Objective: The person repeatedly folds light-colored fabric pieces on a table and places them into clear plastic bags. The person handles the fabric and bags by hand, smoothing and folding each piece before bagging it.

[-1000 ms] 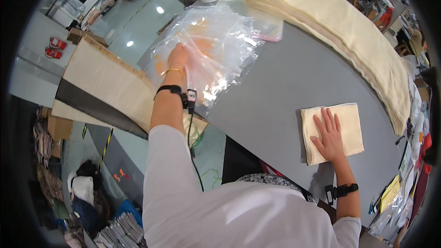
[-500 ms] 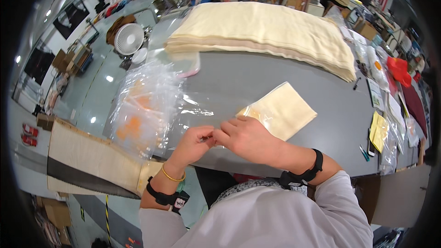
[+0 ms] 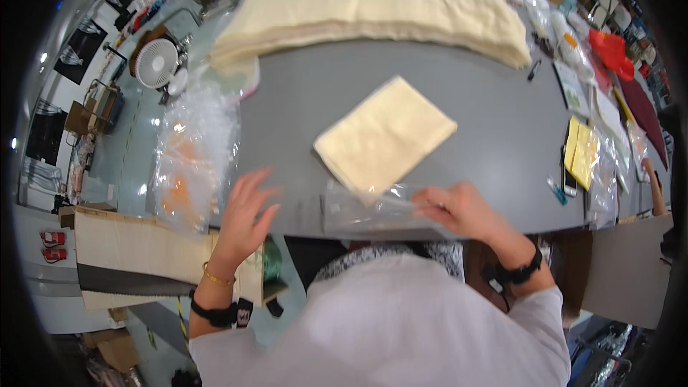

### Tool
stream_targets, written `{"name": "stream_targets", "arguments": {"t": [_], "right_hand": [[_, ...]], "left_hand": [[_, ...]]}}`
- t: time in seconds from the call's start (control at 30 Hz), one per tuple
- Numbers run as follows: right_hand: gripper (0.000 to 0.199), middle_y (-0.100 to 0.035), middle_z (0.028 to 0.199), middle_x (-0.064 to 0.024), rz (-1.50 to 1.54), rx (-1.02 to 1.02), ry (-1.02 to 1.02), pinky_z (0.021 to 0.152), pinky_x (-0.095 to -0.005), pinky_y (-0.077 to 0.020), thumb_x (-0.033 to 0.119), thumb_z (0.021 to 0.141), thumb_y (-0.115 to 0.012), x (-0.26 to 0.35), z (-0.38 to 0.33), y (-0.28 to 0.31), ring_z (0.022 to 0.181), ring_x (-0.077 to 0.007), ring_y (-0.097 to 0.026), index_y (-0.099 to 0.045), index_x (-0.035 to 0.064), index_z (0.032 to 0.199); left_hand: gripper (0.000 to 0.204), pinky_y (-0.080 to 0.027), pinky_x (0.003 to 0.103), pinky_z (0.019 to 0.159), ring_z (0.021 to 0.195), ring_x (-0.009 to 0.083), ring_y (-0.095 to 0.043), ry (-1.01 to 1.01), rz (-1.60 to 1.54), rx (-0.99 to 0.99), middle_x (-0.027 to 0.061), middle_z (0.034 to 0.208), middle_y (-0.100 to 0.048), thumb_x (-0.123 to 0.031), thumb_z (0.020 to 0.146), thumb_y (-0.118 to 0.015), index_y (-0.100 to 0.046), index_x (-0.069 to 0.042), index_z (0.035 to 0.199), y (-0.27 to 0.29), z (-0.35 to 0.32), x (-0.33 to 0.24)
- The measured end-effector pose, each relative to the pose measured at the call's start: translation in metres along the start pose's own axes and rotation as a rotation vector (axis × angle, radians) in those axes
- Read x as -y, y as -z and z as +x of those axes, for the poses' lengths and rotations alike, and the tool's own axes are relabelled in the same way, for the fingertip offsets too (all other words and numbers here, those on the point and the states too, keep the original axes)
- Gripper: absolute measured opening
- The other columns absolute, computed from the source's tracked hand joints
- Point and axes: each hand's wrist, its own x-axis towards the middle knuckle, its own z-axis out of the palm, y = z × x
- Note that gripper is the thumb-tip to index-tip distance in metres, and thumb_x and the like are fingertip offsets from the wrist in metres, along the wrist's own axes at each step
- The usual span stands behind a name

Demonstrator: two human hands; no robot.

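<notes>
A folded cream cloth point(image 3: 387, 132) lies at an angle on the grey table. Its near corner overlaps a clear plastic bag point(image 3: 358, 211) at the table's front edge; whether that corner is inside the bag I cannot tell. My right hand point(image 3: 459, 209) pinches the right end of this bag. To the left, my left hand point(image 3: 247, 211) is raised with its fingers apart and nothing in them, slightly smeared by motion. Beside it lies a pile of clear plastic bags point(image 3: 193, 158) with orange marks.
A long stack of cream cloth point(image 3: 373, 3) spans the table's far side. At the right lie a yellow packet point(image 3: 581, 147), a phone point(image 3: 570, 180), a small teal tool point(image 3: 556, 191) and a black pen point(image 3: 534, 69). A white fan point(image 3: 156, 63) stands beyond the left edge.
My hands, together before, have parted: the left moved left and opened, the right moved right with the bag. The bag now lies before me. The view has shifted, and the cloth shows more fully.
</notes>
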Motion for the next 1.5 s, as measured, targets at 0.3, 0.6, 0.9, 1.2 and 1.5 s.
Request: {"name": "stream_targets", "arguments": {"t": [0.3, 0.6, 0.9, 1.2, 1.5], "right_hand": [[0.015, -0.073, 0.089, -0.0085, 0.366, -0.05, -0.011, 0.061, -0.0308, -0.0498, 0.014, 0.096, -0.075, -0.019, 0.023, -0.013, 0.07, -0.021, -0.07, -0.07, 0.0068, 0.109], [0.016, -0.07, 0.081, -0.005, 0.097, -0.148, 0.056, 0.057, -0.0376, -0.0493, 0.02, 0.095, -0.073, -0.029, 0.026, -0.007, 0.065, -0.027, -0.067, -0.066, 0.0128, 0.107], [0.015, -0.071, 0.086, -0.0069, 0.19, -0.193, 0.04, 0.06, -0.038, -0.0511, 0.012, 0.092, -0.075, -0.034, 0.025, -0.004, 0.069, -0.0287, -0.066, -0.067, 0.0084, 0.104], [0.019, -0.07, 0.089, -0.0085, 0.05, -0.156, 0.051, 0.066, -0.0349, -0.052, 0.01, 0.088, -0.079, -0.029, 0.028, 0.007, 0.077, -0.0259, -0.067, -0.067, 0.0055, 0.102], [0.018, -0.067, 0.08, -0.0061, -0.031, -0.382, 0.238, 0.062, -0.0376, -0.0509, 0.021, 0.091, -0.076, 0.053, 0.097, -0.038, 0.074, -0.0261, -0.067, -0.064, 0.0088, 0.097]], "left_hand": [[0.034, -0.047, 0.046, 0.1, 0.114, 0.0351, -0.059, -0.282, -0.126, 0.078, 0.0129, 0.116, -0.065, -0.006, 0.086, -0.076, -0.065, -0.006, 0.117, -0.051, 0.073, -0.069], [0.015, -0.05, 0.037, 0.078, 0.087, 0.027, -0.064, -0.043, -0.414, 0.338, 0.009, 0.092, -0.064, -0.006, 0.095, -0.065, -0.066, -0.005, 0.109, -0.059, 0.093, -0.07], [0.023, -0.052, 0.029, 0.084, 0.094, 0.0171, -0.066, 0.063, -0.229, 0.259, 0.0073, 0.102, -0.067, -0.001, 0.093, -0.069, -0.064, -0.001, 0.115, -0.035, 0.082, -0.052], [0.014, -0.052, 0.025, 0.076, 0.084, 0.0114, -0.063, 0.135, -0.542, 0.048, 0.0033, 0.097, -0.065, 0.003, 0.092, -0.07, -0.068, -0.001, 0.105, -0.026, 0.065, -0.037], [0.005, -0.049, 0.025, 0.064, 0.072, 0.0107, -0.061, 0.109, -0.531, -0.065, 0.0048, 0.084, -0.069, 0.006, 0.089, -0.072, -0.072, 0.002, 0.093, -0.025, 0.066, -0.076]]}}
